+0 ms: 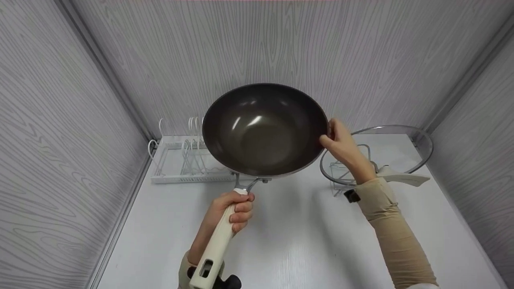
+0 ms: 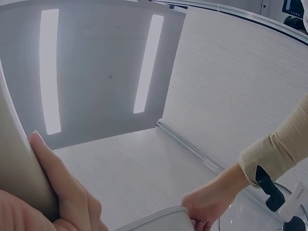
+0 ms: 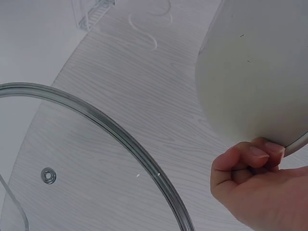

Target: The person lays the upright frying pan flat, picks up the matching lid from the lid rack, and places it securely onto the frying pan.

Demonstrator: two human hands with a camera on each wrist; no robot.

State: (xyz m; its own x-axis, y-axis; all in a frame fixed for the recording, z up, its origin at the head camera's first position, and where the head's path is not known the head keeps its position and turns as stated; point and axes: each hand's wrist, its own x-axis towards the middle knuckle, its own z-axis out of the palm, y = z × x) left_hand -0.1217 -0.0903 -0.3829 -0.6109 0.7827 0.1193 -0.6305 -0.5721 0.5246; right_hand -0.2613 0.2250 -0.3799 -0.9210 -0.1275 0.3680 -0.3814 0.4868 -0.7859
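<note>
A deep, dark-lined wok (image 1: 267, 140) with a cream handle (image 1: 219, 237) is held up over the white table, its inside turned toward the head view. My left hand (image 1: 233, 212) grips the handle close to the metal bracket. At the right side of the rim, my right hand (image 1: 341, 144) pinches the edge, thumb on the inside and fingers beneath. The right wrist view shows the wok's pale outer wall (image 3: 255, 77) with curled fingertips (image 3: 260, 151) against it. In the left wrist view the handle fills the left edge, beside my left hand (image 2: 67, 192).
Behind the wok at left stands a white wire dish rack (image 1: 192, 178), partly covered by it. At right, a glass lid (image 1: 425, 148) with a cream handle (image 1: 403, 176) leans on a wire stand (image 1: 337, 188), below my right forearm. Grey wood-grain panels (image 1: 257, 40) enclose the table.
</note>
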